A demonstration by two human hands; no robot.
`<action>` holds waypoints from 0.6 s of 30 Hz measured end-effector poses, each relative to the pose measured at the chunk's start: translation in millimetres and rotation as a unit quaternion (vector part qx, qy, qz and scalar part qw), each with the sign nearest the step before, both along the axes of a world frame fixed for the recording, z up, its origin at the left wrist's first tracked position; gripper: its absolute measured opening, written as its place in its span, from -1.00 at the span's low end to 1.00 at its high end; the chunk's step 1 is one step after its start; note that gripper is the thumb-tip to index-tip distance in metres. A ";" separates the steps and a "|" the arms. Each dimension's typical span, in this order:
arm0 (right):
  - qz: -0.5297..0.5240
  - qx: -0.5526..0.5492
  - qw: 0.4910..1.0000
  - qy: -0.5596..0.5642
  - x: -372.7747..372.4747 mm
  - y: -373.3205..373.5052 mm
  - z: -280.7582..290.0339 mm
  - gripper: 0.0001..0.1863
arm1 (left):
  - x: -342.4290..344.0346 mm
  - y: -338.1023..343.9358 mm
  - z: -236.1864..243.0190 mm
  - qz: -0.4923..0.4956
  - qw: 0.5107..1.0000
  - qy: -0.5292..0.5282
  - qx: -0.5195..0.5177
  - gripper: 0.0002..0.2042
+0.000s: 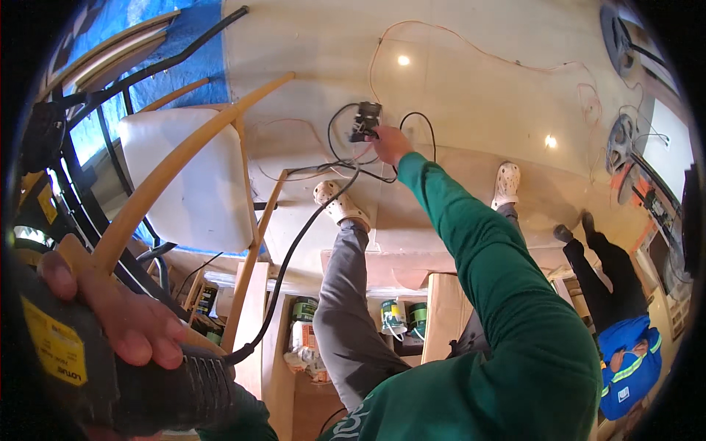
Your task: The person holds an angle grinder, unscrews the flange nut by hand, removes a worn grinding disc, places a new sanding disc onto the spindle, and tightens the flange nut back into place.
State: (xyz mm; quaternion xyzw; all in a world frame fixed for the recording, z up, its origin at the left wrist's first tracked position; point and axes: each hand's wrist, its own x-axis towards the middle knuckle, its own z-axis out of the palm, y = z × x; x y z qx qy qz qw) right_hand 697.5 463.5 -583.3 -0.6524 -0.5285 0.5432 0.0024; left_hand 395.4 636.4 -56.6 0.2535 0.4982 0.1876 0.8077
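At the lower left, my left hand is closed on a black corded power tool with a yellow label. Its fingers lie over the body, close to the wooden frame of a chair. The tool's black cord curves from its end up toward the floor. Reaching forward, my right hand pinches the near edge of a black multi-outlet socket block on the floor. Its fingertips are partly hidden, so whether a plug is between them does not show.
An orange extension cord loops across the pale floor. Blue sheeting and black metal tubing are at the far left. Paint cans stand on shelving below me. A person in dark trousers with a blue garment is at the right, near cable reels.
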 end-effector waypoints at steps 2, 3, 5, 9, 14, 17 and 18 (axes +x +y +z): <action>-0.024 -0.002 0.999 -0.043 15.1 -12.7 2.6 -0.78 | -1.9 0.1 2.3 -0.005 1.000 -0.008 -0.002 -0.38; -0.036 -0.003 0.997 -0.064 24.0 -20.2 1.8 -0.77 | -2.1 -0.8 2.9 -0.006 1.000 -0.012 -0.005 -0.38; -0.055 0.006 0.991 -0.125 40.6 -28.1 -3.3 -0.74 | -2.1 0.8 1.0 -0.014 1.000 -0.020 -0.008 -0.38; -0.094 0.040 0.974 -0.203 47.5 -22.5 -31.5 -0.73 | -1.4 3.9 -2.3 -0.023 0.999 -0.038 -0.019 -0.39; -0.072 0.050 0.971 -0.221 37.3 -2.9 -74.8 -0.80 | -0.7 10.9 -6.4 -0.035 0.996 -0.072 -0.039 -0.40; -0.072 0.045 0.971 -0.222 31.4 -5.1 -77.8 -0.82 | -2.0 15.1 -7.7 -0.034 0.994 -0.088 -0.048 -0.40; -0.069 0.037 0.973 -0.218 32.1 -4.7 -77.1 -0.82 | -2.4 12.9 -6.7 -0.030 0.994 -0.090 -0.049 -0.40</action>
